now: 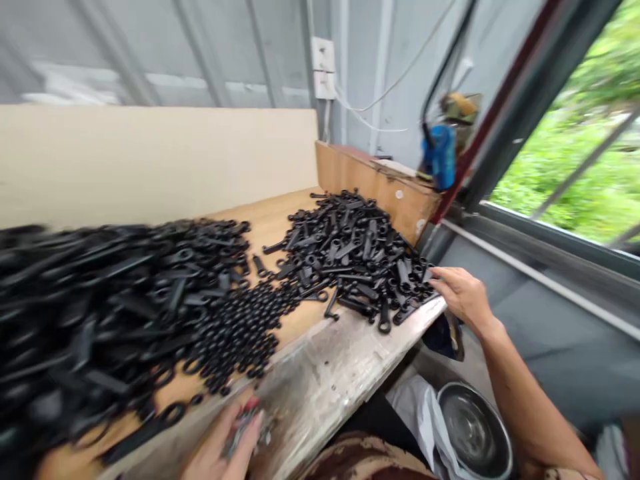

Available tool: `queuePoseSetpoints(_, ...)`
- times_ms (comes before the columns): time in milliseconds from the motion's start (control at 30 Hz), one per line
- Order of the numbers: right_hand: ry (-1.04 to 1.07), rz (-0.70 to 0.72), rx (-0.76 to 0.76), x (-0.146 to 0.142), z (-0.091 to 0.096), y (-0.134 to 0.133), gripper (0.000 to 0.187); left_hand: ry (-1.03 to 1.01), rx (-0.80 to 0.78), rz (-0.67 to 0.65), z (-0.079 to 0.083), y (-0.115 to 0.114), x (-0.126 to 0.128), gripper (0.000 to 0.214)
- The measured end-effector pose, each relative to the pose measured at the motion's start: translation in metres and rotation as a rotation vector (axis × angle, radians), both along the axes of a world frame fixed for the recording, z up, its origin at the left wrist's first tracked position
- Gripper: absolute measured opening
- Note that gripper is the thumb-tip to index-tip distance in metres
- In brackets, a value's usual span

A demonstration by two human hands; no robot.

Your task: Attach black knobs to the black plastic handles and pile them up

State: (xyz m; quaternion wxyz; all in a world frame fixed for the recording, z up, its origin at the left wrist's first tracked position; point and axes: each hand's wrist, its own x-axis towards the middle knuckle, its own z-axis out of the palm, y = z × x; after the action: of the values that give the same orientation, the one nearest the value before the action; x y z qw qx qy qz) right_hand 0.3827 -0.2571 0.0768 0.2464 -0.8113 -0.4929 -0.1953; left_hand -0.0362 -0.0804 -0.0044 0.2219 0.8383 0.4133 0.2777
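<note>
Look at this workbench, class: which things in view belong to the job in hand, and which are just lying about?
Seemingly part of the job:
small metal pieces, in the left hand
right black pile, by the right hand
left black pile
small black rounded pieces between the piles

Probably just about:
metal bowl
white bag
blue object near the window
wall sockets

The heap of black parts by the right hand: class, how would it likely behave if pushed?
The heap would probably spread and spill, since its parts lie loose on one another. Single parts look stiff, their slender shanks staying straight. Near the right hand, some might drop, lying close to the table's edge.
</note>
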Motion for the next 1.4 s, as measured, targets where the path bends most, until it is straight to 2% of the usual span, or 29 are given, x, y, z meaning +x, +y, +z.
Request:
queuePoseSetpoints(67, 0.108, 0.162, 0.013, -0.023, -0.001, 0.017, 0.024, 0.048, 0.136, 0.067, 0.007, 0.013, -0.013, 0.033)
queuePoseSetpoints(167, 0.226, 0.434, -0.146, -0.068, -0.013, 0.054, 0.022, 0.282, 0.307, 0.271, 0.006, 0.035, -0.042, 0.041)
queuePoseSetpoints(233, 0.232, 0.551, -0.285, -0.099, -0.023, 0.081, 0.020, 0.472, 0.302, 0.381, -0.001, 0.041, -0.064, 0.045)
queuePoseSetpoints(333, 0.185, 0.604, -0.429, -0.132, -0.037, 0.116, 0.016, 0.632, 0.195, 0.431, -0.010, 0.037, -0.093, 0.047)
queuePoseSetpoints(400, 0.149, 0.596, -0.466, -0.146, -0.041, 0.135, 0.015, 0.617, 0.146, 0.422, -0.013, 0.030, -0.110, 0.046)
queuePoseSetpoints(500, 0.115, 0.617, -0.498, -0.165, -0.042, 0.158, 0.016, 0.517, 0.154, 0.446, -0.016, 0.022, -0.131, 0.043)
queuePoseSetpoints(633, 0.050, 0.762, -0.580, -0.197, -0.041, 0.175, 0.018, 0.401, 0.159, 0.570, -0.015, 0.018, -0.150, 0.038)
queuePoseSetpoints(700, 0.003, 0.819, -0.610, -0.212, -0.044, 0.179, 0.018, 0.352, 0.143, 0.615, -0.013, 0.016, -0.150, 0.034)
queuePoseSetpoints(767, -0.048, 0.816, -0.628, -0.222, -0.049, 0.181, 0.018, 0.313, 0.137, 0.619, -0.009, 0.017, -0.142, 0.031)
queuePoseSetpoints(867, -0.121, 0.672, -0.638, -0.227, -0.059, 0.186, 0.017, 0.313, 0.164, 0.487, -0.002, 0.024, -0.119, 0.029)
queuePoseSetpoints(967, -0.135, 0.545, -0.628, -0.224, -0.064, 0.192, 0.016, 0.438, 0.170, 0.375, 0.005, 0.037, -0.094, 0.034)
queuePoseSetpoints(1133, -0.028, 0.597, -0.620, -0.216, -0.063, 0.197, 0.015, 0.675, 0.075, 0.305, 0.014, 0.053, -0.070, 0.032)
queuePoseSetpoints(1267, 0.042, 0.610, -0.599, -0.213, -0.066, 0.199, 0.017, 0.687, 0.048, 0.239, 0.013, 0.061, -0.060, 0.035)
queuePoseSetpoints(1400, 0.169, 0.653, -0.530, -0.211, -0.068, 0.197, 0.019, 0.652, 0.045, 0.245, 0.019, 0.067, -0.059, 0.033)
